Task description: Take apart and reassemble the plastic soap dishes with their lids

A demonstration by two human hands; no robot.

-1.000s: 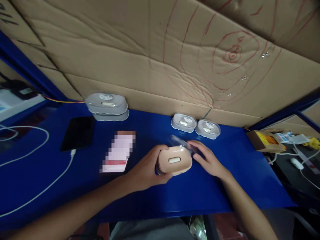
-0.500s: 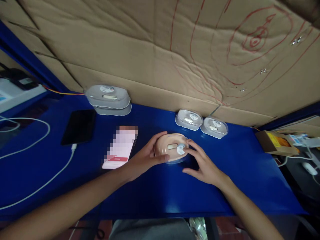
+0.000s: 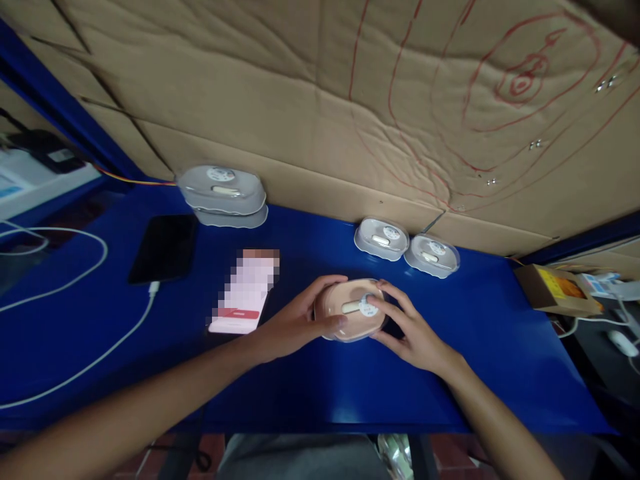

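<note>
A small pinkish-beige lidded container (image 3: 337, 300) with a clear cover, a pale bar handle and a round white sticker is between my hands at the middle of the blue table. My left hand (image 3: 303, 317) is wrapped round its left end, the thumb lying over the near side of the cover. At the right end, my right hand (image 3: 417, 333) grips with its thumb at the near edge and fingers at the far edge, one fingertip by the sticker. The container's underside is hidden.
Two similar grey lidded containers (image 3: 383, 239) (image 3: 433, 257) stand against the cardboard wall (image 3: 250, 100). Larger stacked ones (image 3: 225, 187) are at back left. Left of my hands lie a lit phone (image 3: 245, 293) and a black tablet (image 3: 164, 250) with a white cable. An open box (image 3: 555, 290) stands right.
The container has shifted slightly toward me and to the right. My right thumb, apart from it before, now touches its near edge. The view has shifted slightly.
</note>
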